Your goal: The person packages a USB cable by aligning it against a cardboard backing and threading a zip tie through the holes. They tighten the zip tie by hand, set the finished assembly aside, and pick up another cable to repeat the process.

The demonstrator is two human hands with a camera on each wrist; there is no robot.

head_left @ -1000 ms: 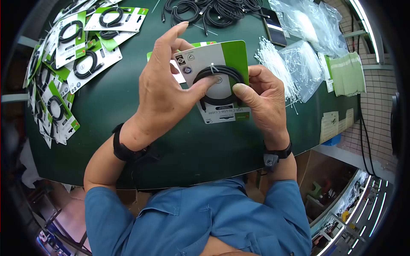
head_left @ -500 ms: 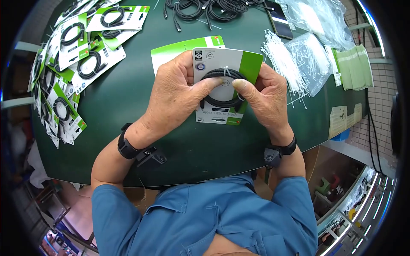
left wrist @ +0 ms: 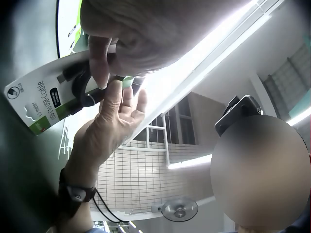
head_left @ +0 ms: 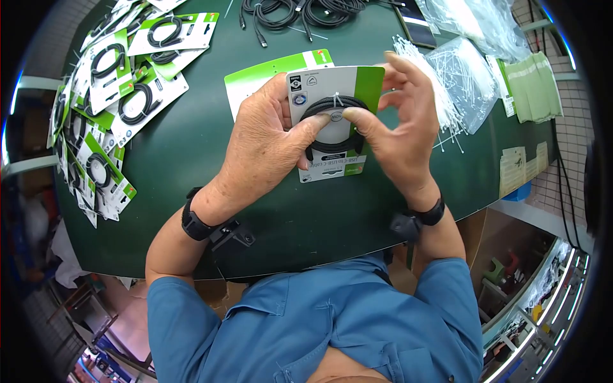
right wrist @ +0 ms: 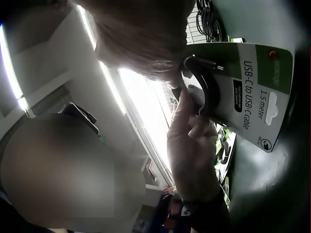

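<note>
A white and green retail card (head_left: 371, 83) with a coiled black USB-C cable (head_left: 328, 148) on its front is held over the table in the head view. My left hand (head_left: 258, 131) grips the card's left side, thumb on the front inside the coil and fingers behind. With its thumb on the coil's right part, my right hand (head_left: 408, 137) has its other fingers lifted off the card's right edge. A small white tie binds the coil's top. The print "USB-C to USB-C cable" shows on the card (right wrist: 262, 77) in the right wrist view.
Behind the held card lies another green and white card (head_left: 246, 86). Finished-looking cable cards (head_left: 105, 83) pile up at left. Loose black cables (head_left: 274, 19), a phone (head_left: 418, 29), white zip ties (head_left: 424, 83) and plastic bags (head_left: 469, 29) lie along the back and right.
My left hand has closed from a spread pose onto the card's left side. My right fingers have come off the card's right edge and spread, while the thumb stays on the coil.
</note>
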